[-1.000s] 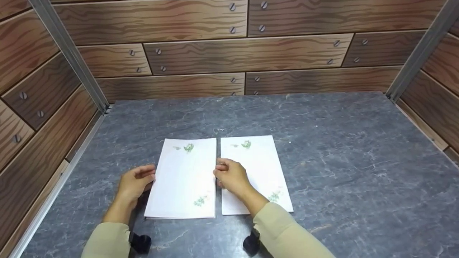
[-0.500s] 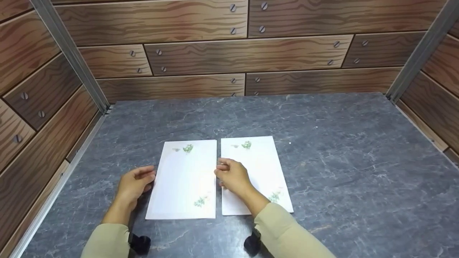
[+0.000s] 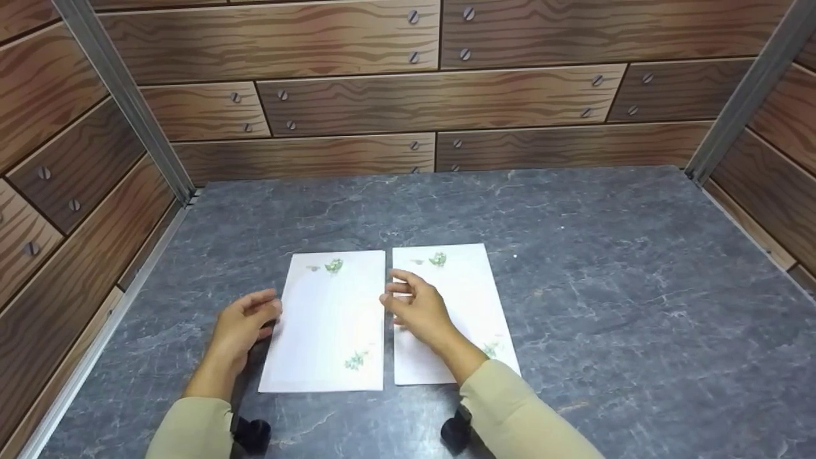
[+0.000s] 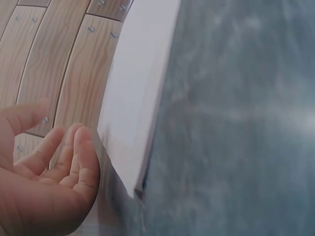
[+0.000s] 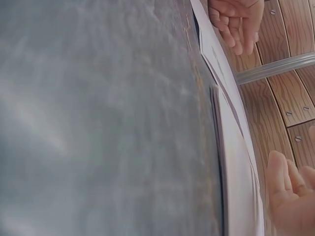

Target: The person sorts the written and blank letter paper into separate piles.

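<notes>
We see two stacks of white paper side by side on the grey, marbled counter, a narrow strip of its surface showing between them. The left paper stack lies nearer the counter's left edge; the right paper stack sits about midway between the left and right edges. Both lie well apart from the back edge and the two back corners.

Our left hand is at the outer long side of the left paper stack. Its grip is loose, the thumb standing apart from gently bent fingers; from the head view we cannot tell whether the fingertips touch the paper. Our right hand is above the inner side of the right paper stack, its fingertips over the strip between the stacks and its thumb tip close to the left paper stack's edge. Its grip is wide, the thumb spread away from the fingers.

On each top sheet we make out a green print near the far end and another near the lower right corner. Pale sleeves cover our forearms, and a black device sits at each wrist. Beyond the counter's back edge stands a wood-patterned wall.
</notes>
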Demonstrator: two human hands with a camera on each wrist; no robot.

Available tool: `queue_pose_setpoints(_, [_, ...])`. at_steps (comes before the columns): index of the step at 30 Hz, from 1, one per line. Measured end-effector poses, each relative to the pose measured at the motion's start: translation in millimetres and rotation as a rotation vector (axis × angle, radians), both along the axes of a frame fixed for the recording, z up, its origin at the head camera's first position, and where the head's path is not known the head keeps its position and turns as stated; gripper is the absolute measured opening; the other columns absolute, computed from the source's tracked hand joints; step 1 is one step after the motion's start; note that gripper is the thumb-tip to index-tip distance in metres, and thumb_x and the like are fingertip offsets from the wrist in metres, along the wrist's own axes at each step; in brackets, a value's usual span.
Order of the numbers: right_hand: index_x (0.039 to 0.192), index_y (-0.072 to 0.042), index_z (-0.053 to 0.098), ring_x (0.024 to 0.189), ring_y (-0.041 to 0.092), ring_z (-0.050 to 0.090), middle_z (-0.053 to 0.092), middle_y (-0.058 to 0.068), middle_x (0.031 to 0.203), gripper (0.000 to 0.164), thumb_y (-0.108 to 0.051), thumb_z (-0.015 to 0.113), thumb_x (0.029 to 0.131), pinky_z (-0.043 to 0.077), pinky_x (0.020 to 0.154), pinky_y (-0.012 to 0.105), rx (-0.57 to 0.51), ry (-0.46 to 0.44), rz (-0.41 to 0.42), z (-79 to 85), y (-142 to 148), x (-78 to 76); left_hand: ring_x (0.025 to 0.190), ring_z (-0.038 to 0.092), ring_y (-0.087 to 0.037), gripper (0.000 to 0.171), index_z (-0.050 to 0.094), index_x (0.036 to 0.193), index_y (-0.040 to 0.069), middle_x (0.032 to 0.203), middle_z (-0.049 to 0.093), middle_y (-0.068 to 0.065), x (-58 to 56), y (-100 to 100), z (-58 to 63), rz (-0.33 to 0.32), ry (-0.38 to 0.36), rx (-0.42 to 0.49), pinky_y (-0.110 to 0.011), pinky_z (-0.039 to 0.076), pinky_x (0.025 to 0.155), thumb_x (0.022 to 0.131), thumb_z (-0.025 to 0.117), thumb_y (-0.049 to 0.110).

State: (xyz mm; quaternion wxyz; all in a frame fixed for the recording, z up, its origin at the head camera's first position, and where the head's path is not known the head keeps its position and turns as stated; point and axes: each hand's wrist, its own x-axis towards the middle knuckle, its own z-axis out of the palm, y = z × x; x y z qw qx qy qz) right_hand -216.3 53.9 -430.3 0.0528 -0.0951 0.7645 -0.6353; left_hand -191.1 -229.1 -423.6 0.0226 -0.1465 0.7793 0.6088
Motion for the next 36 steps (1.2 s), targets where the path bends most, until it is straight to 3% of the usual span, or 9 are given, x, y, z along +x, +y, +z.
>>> queue_pose_setpoints(10, [0.144, -0.005, 0.038, 0.108, 0.030, 0.057, 0.053, 0.020, 0.128, 0.066, -0.020, 0.069, 0.089, 0.053, 0.084, 0.035, -0.081, 0.105, 0.079, 2.5, 12, -3.7, 0.128, 0.041, -0.029, 0.073, 0.023, 0.151, 0.006, 0.146, 0.037, -0.018, -0.9, 11, 11.2, -0.050, 0.116, 0.143, -0.043, 0.037, 0.103, 0.093, 0.064, 0.027])
queue_pose_setpoints(18, [0.147, -0.007, 0.033, 0.119, 0.034, 0.049, 0.046, 0.019, 0.137, 0.071, -0.021, 0.070, 0.089, 0.046, 0.094, 0.045, -0.027, 0.168, 0.085, 9.3, 22, -4.6, 0.137, 0.028, -0.032, 0.081, 0.014, 0.152, 0.004, 0.151, 0.027, -0.020, -3.1, 25, 12.6, -0.082, 0.203, 0.209, -0.045, 0.025, 0.111, 0.092, 0.065, 0.020])
queue_pose_setpoints(26, [0.149, -0.004, 0.028, 0.125, 0.041, 0.043, 0.039, 0.024, 0.142, 0.073, -0.014, 0.068, 0.089, 0.039, 0.097, 0.057, 0.077, 0.166, 0.028, 18.4, 33, -3.6, 0.136, 0.029, -0.035, 0.081, 0.019, 0.151, 0.004, 0.149, 0.030, -0.021, -10.3, 49, 12.2, -0.080, 0.196, 0.219, -0.045, 0.025, 0.111, 0.088, 0.069, 0.016])
queue_pose_setpoints(36, [0.150, -0.015, 0.030, 0.124, 0.032, 0.045, 0.043, 0.013, 0.142, 0.077, -0.029, 0.072, 0.087, 0.040, 0.098, 0.054, 0.127, 0.186, -0.031, 9.9, 54, -9.9, 0.133, 0.034, -0.034, 0.081, 0.025, 0.150, 0.007, 0.147, 0.035, -0.019, -15.7, 78, 10.1, -0.097, 0.160, 0.232, -0.057, 0.029, 0.105, 0.085, 0.072, 0.018])
